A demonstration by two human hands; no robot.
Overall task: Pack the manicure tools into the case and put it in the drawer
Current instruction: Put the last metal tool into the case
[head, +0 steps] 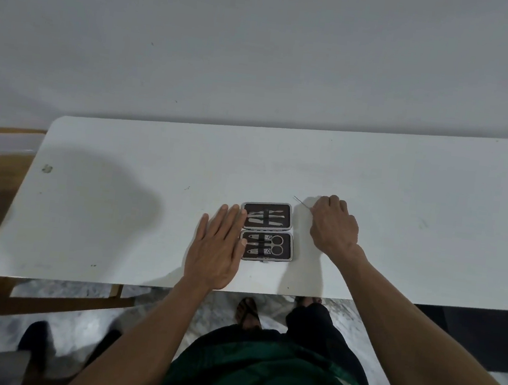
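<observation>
The right hand (334, 224), just right of centre in the frame, has its grip curled and pinched on a thin metal tool (301, 202) whose fine tip pokes out toward the upper left. The tool is so slim that its type cannot be told. Just to the left, the manicure case (267, 230) lies open flat on the white desk (119, 209), both dark halves showing scissors (273, 245), clippers and files strapped under elastic bands. The left hand (216, 251) lies flat, fingers straight, its fingertips touching the case's left edge to steady it. To do this step well, the tool probably needs sliding tip first under a free band while the left hand stops the case shifting. No drawer is visible.
</observation>
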